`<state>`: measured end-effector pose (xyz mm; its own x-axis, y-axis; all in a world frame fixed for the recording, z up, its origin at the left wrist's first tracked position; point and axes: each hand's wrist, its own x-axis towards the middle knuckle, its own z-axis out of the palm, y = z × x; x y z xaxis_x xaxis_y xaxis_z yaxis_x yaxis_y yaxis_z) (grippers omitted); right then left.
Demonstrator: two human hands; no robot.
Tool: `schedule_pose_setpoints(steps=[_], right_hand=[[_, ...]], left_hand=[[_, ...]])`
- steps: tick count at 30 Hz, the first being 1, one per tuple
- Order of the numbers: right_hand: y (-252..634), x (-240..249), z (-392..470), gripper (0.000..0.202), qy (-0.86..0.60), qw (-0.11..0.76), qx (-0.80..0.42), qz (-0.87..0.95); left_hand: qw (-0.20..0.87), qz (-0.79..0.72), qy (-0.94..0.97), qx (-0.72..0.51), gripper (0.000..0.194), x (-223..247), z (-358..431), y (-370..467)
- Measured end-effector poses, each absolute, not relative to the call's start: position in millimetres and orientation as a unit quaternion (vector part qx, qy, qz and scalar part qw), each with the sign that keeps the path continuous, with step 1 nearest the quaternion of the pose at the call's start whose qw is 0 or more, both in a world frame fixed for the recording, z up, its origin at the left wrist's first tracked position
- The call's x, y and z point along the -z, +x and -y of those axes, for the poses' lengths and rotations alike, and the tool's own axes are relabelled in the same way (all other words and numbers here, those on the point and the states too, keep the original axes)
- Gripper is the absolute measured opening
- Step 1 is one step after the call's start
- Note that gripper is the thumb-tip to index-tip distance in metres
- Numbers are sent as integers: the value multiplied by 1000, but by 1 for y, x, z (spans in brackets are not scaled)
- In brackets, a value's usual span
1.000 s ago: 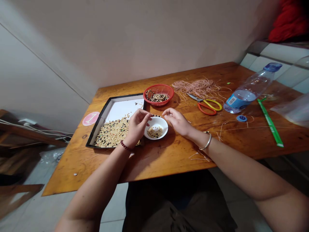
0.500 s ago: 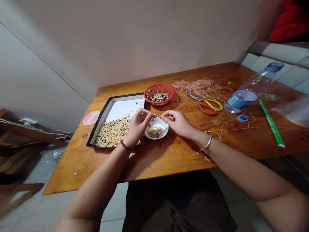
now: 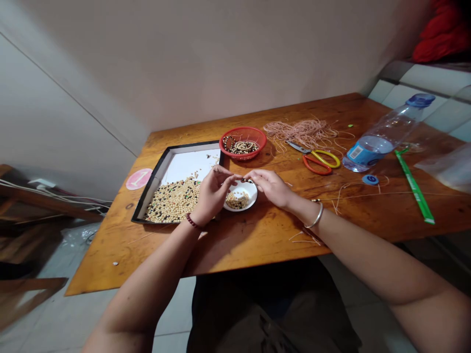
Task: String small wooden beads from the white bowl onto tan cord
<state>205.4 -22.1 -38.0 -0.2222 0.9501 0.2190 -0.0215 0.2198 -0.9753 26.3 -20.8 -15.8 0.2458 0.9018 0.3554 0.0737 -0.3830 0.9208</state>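
Over a small white bowl (image 3: 253,196) of cream and dark beads, my two hands meet at the fingertips. My left hand (image 3: 213,196) is closed in a pinch on a few dark beads (image 3: 244,180). From the other side, my right hand (image 3: 270,187) pinches at the same beads; fingers partly hide them, and I cannot make out a string between the hands. A thin string (image 3: 353,197) with a few beads comes out beside my right wrist and runs rightward over the table. Left of the bowl, a black-edged tray (image 3: 159,166) holds many cream, black and green beads.
Behind the bowl stands a red basket (image 3: 243,130) with beaded loops. Pink cord (image 3: 301,131) lies tangled near scissors (image 3: 318,161) with red and yellow handles. Farther right are a water bottle (image 3: 382,139), a blue cap (image 3: 370,180) and a green strip (image 3: 415,189).
My fingertips have drawn closer together above the bowl, and the gap between the hands is narrower. The right hand has shifted slightly left. Objects on the table stay put.
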Motion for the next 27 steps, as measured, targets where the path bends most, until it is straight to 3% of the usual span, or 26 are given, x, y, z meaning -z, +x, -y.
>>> schedule_pose_setpoints(steps=[10, 19, 27], right_hand=[[208, 30, 29, 34, -427, 425, -429, 673], [209, 30, 28, 36, -435, 418, -421, 677], [207, 31, 25, 36, -387, 437, -468, 663]], left_hand=[[383, -359, 707, -473, 22, 19, 23, 26], [318, -379, 723, -482, 20, 14, 20, 23], [367, -338, 720, -483, 16, 16, 23, 26]])
